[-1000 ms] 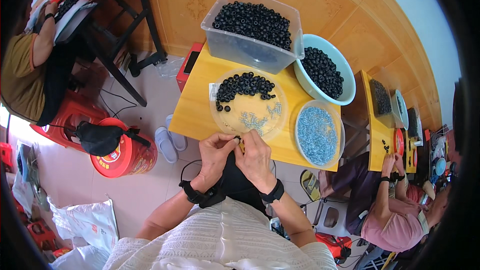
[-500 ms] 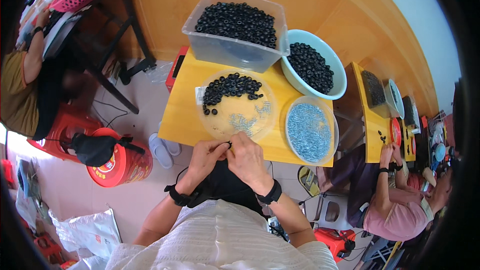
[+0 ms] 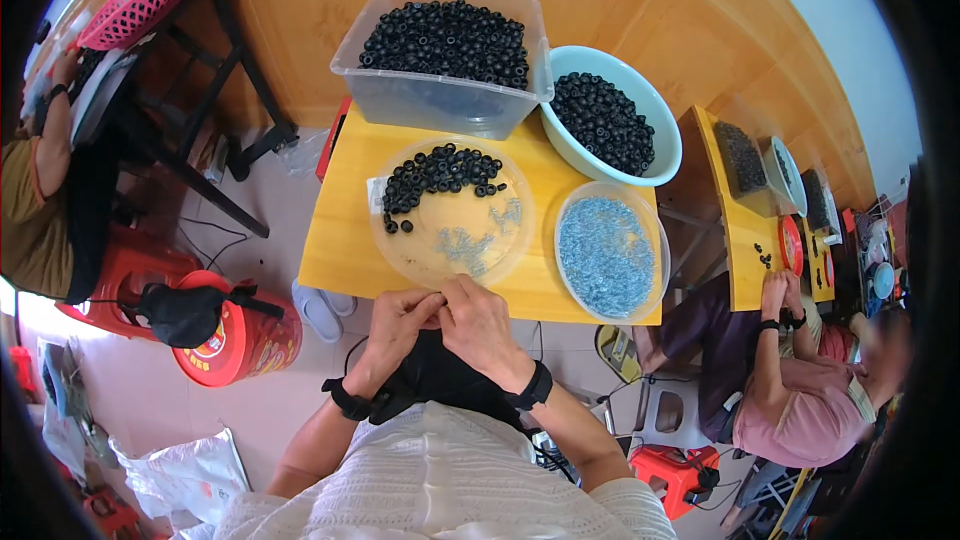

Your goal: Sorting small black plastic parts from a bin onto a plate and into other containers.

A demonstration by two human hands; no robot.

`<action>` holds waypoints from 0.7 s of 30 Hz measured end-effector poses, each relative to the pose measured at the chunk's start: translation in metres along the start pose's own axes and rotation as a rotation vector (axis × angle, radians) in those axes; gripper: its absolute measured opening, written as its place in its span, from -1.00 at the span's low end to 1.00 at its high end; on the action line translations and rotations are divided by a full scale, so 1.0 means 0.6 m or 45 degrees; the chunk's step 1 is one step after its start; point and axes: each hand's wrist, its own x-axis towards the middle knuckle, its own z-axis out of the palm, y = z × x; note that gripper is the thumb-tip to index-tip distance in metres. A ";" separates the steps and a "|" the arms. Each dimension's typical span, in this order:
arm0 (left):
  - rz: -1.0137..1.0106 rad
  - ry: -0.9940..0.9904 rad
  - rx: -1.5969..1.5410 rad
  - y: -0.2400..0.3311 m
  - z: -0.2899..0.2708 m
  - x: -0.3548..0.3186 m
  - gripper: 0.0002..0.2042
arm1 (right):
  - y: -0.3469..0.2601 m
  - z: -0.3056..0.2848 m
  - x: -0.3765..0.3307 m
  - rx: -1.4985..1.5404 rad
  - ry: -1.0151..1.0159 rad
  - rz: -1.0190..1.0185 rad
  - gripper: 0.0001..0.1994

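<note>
L hand (image 3: 397, 328), R hand (image 3: 478, 325): fingers pressed tog., can't tell on what; careless bump cd knock clear round plastic tray (image 3: 440, 214) off near edge of yellow wooden surface (image 3: 338, 245).

A head-worn fisheye looks down on the yellow table (image 3: 335, 230).

the carrying surface is a yellow table (image 3: 335, 220) with a smooth top. four vessels stand directly on it. a clear rectangular bin (image 3: 430, 105) occupies the far side, left of a pale blue bowl (image 3: 588, 160) at the far right corner; their rims meet in view, contact not verifiable. the bowl's rim projects past the right edge as seen. a round clear tray (image 3: 528, 212) lies flat near the middle, close to the front edge. a shallow clear tub (image 3: 663, 265) sits at the near right corner.
</note>
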 end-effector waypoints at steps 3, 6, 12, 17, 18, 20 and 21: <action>-0.013 -0.095 0.048 -0.001 -0.002 0.004 -0.78 | -0.001 -0.006 -0.006 0.008 0.027 0.076 -0.90; -0.049 -0.139 0.023 0.019 0.009 0.004 -0.74 | 0.005 -0.032 0.001 -0.023 0.027 0.098 -0.89; -0.019 0.013 -0.003 0.040 -0.004 0.008 -0.70 | 0.119 -0.163 0.094 -0.324 0.340 0.180 -0.75; -0.022 0.060 -0.042 0.033 -0.034 0.004 -0.72 | 0.160 -0.263 0.179 -0.420 0.766 0.076 -0.61; -0.028 0.067 -0.040 0.031 -0.038 0.002 -0.73 | 0.159 -0.256 0.181 -0.421 0.740 0.081 -0.62; -0.034 0.078 -0.064 0.023 -0.043 -0.001 -0.75 | 0.153 -0.222 0.177 -0.404 0.580 0.036 -0.67; -0.033 0.059 -0.088 0.018 -0.042 -0.001 -0.76 | 0.176 -0.190 0.166 -0.483 0.500 -0.028 -0.73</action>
